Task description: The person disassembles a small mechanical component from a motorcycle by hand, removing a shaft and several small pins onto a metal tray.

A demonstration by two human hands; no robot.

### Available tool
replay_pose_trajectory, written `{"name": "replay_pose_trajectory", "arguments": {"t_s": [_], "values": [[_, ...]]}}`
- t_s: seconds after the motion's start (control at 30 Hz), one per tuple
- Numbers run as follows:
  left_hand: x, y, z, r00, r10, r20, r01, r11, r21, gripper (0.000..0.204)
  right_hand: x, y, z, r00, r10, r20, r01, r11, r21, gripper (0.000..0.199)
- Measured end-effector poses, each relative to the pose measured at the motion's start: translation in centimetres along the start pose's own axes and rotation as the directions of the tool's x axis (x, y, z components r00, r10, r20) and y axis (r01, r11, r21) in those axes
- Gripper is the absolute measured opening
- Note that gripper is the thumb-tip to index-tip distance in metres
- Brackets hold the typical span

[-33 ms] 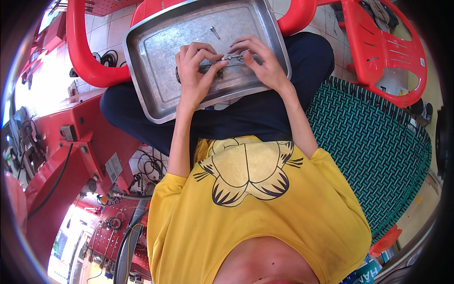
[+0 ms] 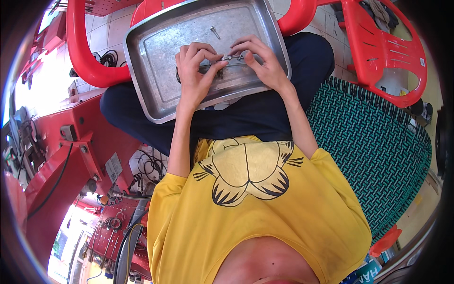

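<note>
Over the metal tray point(image 2: 142, 94) in my lap, both hands are at a small, slim silver metal part point(image 2: 233, 57). The fingertips and thumb of my left hand point(image 2: 195, 66) pinch its left end. My right hand point(image 2: 263, 60) has its fingers curled over the other end, with the thumb against it. Beneath my left hand lies a dark part point(image 2: 220, 74), mostly hidden, so its kind is unclear. A small silver bolt point(image 2: 215, 32) rests on the tray floor beyond my hands.
A red plastic chair point(image 2: 90, 61) stands around the tray's far side, with another red chair point(image 2: 378, 52) at the far right. To my right is a green woven seat point(image 2: 369, 146). Red metal machinery point(image 2: 85, 146) and black cables point(image 2: 151, 165) are at my left.
</note>
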State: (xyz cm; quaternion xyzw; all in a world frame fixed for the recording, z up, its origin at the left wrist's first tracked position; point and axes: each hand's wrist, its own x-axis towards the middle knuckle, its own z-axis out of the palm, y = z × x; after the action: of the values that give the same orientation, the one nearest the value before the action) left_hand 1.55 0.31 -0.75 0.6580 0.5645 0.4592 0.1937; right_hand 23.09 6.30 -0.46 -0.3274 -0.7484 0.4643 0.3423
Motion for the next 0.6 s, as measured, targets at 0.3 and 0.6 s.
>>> {"name": "replay_pose_trajectory", "arguments": {"t_s": [0.3, 0.6], "values": [[-0.02, 0.11, -0.02, 1.0, 0.003, 0.013, -0.003, 1.0, -0.004, 0.017, 0.0, 0.29, -0.07, 0.996, 0.052, 0.068, -0.055, 0.998, 0.04, 0.048], [-0.04, 0.25, -0.07, 1.0, -0.015, 0.025, 0.015, 1.0, -0.004, 0.018, -0.09, 0.41, -0.27, 0.988, 0.082, 0.133, -0.079, 0.997, -0.028, 0.034]]}}
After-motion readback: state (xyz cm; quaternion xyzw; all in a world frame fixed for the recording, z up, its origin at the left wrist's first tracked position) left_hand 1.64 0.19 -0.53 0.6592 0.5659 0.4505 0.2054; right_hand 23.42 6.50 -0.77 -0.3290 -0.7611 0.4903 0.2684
